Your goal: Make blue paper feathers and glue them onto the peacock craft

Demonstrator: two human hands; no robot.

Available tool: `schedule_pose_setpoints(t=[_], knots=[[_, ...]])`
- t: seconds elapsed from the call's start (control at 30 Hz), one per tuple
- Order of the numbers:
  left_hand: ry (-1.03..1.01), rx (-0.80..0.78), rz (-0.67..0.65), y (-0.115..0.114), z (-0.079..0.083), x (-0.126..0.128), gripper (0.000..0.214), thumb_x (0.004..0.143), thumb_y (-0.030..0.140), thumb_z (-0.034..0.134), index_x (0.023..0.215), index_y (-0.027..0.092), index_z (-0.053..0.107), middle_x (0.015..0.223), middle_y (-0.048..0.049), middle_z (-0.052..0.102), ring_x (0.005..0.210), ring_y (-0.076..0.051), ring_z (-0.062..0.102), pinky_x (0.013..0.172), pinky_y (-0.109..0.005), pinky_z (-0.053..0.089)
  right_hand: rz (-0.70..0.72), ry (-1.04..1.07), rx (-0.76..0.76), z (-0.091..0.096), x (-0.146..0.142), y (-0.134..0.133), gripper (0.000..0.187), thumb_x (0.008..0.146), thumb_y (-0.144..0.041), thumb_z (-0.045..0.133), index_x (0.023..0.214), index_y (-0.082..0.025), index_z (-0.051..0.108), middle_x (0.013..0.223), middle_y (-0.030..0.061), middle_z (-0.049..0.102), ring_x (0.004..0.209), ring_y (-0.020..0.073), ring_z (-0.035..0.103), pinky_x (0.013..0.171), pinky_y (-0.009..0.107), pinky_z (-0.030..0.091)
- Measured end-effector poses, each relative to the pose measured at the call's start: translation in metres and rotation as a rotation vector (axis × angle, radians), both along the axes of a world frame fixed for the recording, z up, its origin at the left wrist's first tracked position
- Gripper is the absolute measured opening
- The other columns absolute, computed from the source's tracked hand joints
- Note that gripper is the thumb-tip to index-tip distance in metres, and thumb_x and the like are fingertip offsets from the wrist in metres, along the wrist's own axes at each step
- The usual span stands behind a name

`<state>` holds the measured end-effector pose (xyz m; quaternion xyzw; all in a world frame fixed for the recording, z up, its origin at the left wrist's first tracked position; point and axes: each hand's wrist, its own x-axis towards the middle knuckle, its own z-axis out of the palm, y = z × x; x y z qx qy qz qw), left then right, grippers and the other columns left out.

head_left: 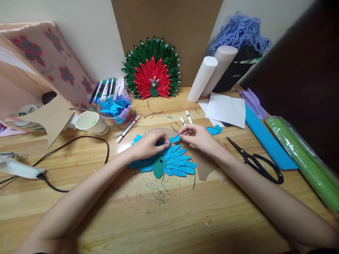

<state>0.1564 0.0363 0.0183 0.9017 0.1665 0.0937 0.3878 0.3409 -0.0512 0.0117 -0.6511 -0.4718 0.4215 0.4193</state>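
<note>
A blue crepe-paper peacock with a green head and body lies flat on the wooden table. Over its upper edge my left hand is closed, fingertips curled down near the top of the head; what they hold, if anything, is hidden. Just right of it, my right hand pinches a narrow blue paper feather at the upper right of the fan. Brown cardboard shows beneath the peacock's right side. Two blue paper ovals lie beyond my right hand.
Black scissors lie at right, beside blue paper and a green wrapped roll. A hot glue gun with its cord is at left. A paper cup, a tub of scraps and a red-green peacock stand behind.
</note>
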Motion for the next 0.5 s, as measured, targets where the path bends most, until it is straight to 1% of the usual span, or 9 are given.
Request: schedule_pose_setpoints(t=[0.13,0.3,0.4,0.5], knots=[[0.007,0.027,-0.054,0.0021,0.0008,-0.0033,0.011,0.078,0.021,0.051,0.086,0.017,0.057,0.086,-0.004,0.059,0.08,-0.015,0.052,0.073,-0.027,0.041,0.018,-0.012,-0.031,-0.0019,-0.0025,0.0002,0.012,0.065,-0.021,0.061,0.075,-0.015,0.059,0.069,0.0024,0.062,0.064,0.0121,0.06,0.062,0.025,0.048],[0.006,-0.015,-0.109,0.0066,0.0013,-0.0074,0.012,0.076,0.02,0.053,0.087,0.017,0.056,0.089,-0.0042,0.058,0.085,-0.016,0.052,0.078,-0.028,0.041,0.044,0.011,-0.043,-0.0036,-0.0075,-0.0003,0.01,0.064,-0.018,0.061,0.073,-0.015,0.06,0.068,0.0019,0.061,0.062,0.0105,0.057,0.061,0.024,0.047],[-0.018,-0.043,-0.122,0.0086,0.0007,-0.0082,0.013,0.075,0.019,0.053,0.087,0.017,0.056,0.09,-0.0044,0.057,0.087,-0.015,0.052,0.08,-0.028,0.041,0.071,0.014,-0.04,-0.004,-0.0095,-0.0009,0.008,0.065,-0.017,0.06,0.073,-0.014,0.061,0.067,0.0014,0.06,0.061,0.0099,0.055,0.06,0.023,0.045],[-0.017,-0.052,-0.116,0.0093,-0.0003,-0.0078,0.013,0.075,0.018,0.053,0.088,0.018,0.057,0.092,-0.0044,0.057,0.086,-0.015,0.052,0.077,-0.028,0.041,0.1,-0.002,-0.041,-0.0043,-0.0102,-0.0014,0.009,0.065,-0.017,0.058,0.073,-0.013,0.062,0.066,0.001,0.058,0.06,0.0095,0.052,0.056,0.022,0.042]])
